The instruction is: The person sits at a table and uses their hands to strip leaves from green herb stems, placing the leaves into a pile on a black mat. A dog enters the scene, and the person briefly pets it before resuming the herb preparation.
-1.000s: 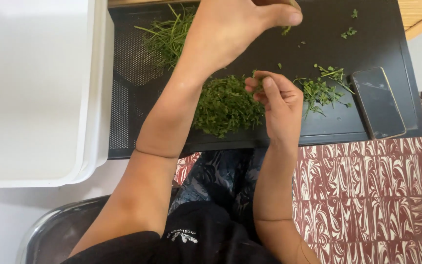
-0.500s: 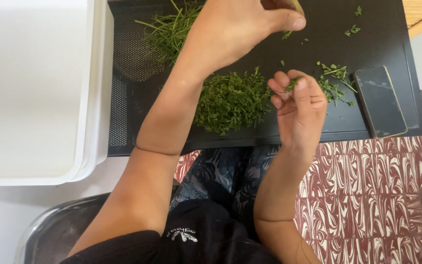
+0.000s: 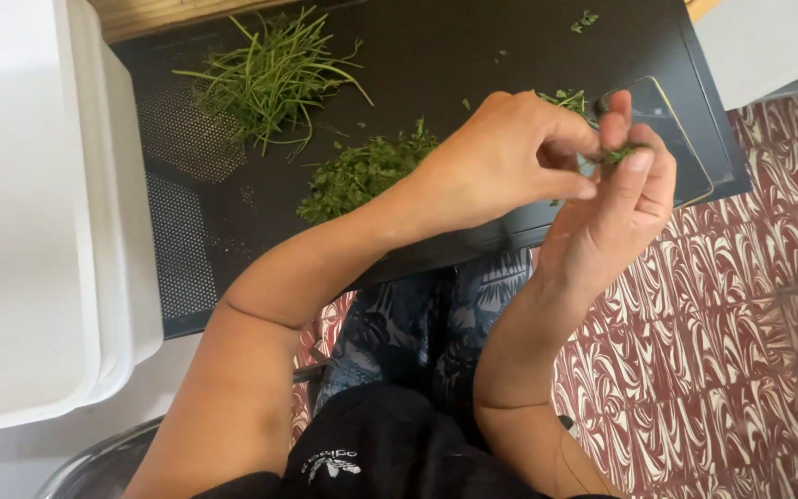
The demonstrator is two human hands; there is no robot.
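While my left hand and right hand meet above the near edge of the black tray, both pinch one small green herb sprig between fingertips, left thumb and forefinger closed on one end, right fingertips closed on the other; item in hand: sprig, held in the air over the tray's right side, just above a dark glass-faced slab lying there; method, as I judge it: grip close to the stem, strip leaves with a short pull, keep the work over the tray so pieces fall onto it and not onto the patterned red floor; item: heap of plucked leaves, mid-tray; item: bundle of long bare stems, far left of tray; item: white tub, beside the tray; obscured: most of the sprig behind my fingers, so its length and remaining leaves cannot be told; the slab partly covered by my right hand; a metal rim cut off at the lower edge.
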